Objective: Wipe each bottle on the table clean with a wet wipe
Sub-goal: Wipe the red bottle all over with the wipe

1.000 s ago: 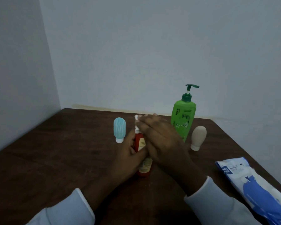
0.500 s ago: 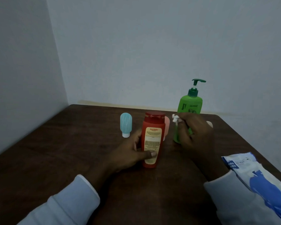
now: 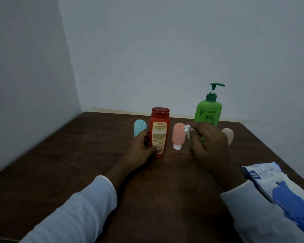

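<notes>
White and crumpled, the wet wipe (image 3: 187, 131) sits pinched in the curled fingers of our right hand (image 3: 209, 143). That hand is raised just in front of the green pump bottle (image 3: 208, 114) and close beside the pink tube (image 3: 178, 135); whether the wipe touches the tube we cannot tell. Our left hand (image 3: 144, 148) grips the red bottle (image 3: 159, 130) low down, thumb across the foot of its label, and the bottle stands upright on the dark wooden worktop (image 3: 77, 163). We count 5 bottles in all (3 of them small tubes). A blue tube (image 3: 139, 127) stands partly hidden behind our left hand, and a beige tube (image 3: 228, 135) stands past our right hand. Near the right edge lies a blue-and-white pack of wipes (image 3: 279, 190), just beside our pale right sleeve (image 3: 253, 216).
</notes>
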{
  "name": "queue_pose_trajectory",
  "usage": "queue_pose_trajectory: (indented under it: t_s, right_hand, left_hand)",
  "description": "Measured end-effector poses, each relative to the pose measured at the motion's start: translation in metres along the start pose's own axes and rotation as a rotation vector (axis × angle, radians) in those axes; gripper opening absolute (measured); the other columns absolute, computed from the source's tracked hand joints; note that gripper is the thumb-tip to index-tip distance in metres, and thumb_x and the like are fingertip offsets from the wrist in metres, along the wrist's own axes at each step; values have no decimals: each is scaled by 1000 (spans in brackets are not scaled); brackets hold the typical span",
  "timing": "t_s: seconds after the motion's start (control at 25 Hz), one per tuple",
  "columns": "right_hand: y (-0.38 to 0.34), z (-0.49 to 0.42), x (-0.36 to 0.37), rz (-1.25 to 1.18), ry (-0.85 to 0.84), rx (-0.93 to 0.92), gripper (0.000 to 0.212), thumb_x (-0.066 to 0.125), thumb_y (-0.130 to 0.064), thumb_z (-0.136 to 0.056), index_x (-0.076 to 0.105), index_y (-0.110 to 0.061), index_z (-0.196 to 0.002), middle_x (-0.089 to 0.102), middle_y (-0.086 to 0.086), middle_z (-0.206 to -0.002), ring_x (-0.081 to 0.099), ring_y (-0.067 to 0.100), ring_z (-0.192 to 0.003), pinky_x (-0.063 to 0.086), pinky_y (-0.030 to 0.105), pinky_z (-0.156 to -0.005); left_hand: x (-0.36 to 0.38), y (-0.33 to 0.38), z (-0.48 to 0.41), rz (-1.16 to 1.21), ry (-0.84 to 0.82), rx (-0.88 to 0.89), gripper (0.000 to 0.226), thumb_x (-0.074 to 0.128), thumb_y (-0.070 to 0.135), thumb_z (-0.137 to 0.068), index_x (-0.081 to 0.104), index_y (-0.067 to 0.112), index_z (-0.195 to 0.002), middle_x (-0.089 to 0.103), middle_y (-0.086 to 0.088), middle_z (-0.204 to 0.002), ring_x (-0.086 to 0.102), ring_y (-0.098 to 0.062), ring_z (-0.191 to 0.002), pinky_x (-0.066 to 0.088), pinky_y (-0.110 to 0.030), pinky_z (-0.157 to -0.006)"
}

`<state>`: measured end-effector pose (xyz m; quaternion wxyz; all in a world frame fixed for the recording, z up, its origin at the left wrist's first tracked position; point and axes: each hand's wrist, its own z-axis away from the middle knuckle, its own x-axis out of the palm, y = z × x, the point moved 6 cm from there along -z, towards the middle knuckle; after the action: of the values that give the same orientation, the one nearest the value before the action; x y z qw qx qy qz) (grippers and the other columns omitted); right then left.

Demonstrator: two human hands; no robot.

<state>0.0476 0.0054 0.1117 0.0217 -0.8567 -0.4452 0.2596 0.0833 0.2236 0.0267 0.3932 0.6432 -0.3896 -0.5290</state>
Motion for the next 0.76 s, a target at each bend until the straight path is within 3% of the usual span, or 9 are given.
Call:
queue_pose_trajectory:
  t_s: [0.4,0.76]
  right_hand:
    - [6,2,1,-1,15,32,16,61,-6,-92,70,-3,-105,72,9,-99,65,15,-88,55,27,-76]
    - [12,1,-5,-1,57,36,16,61,-5,-92,71,-3,-104,73,9,-98,65,15,-88,54,27,-82]
  left_hand:
    - [13,0,-6,-208,174,-28,56,71,7,-95,48,22,-144,58,-3,-148,53,-24,-141,45,-46,-114]
    - [20,-6,-25,-262,196,-72,47,67,8,-97,51,21,-139,59,-4,-146,53,-26,-140,45,-48,-113]
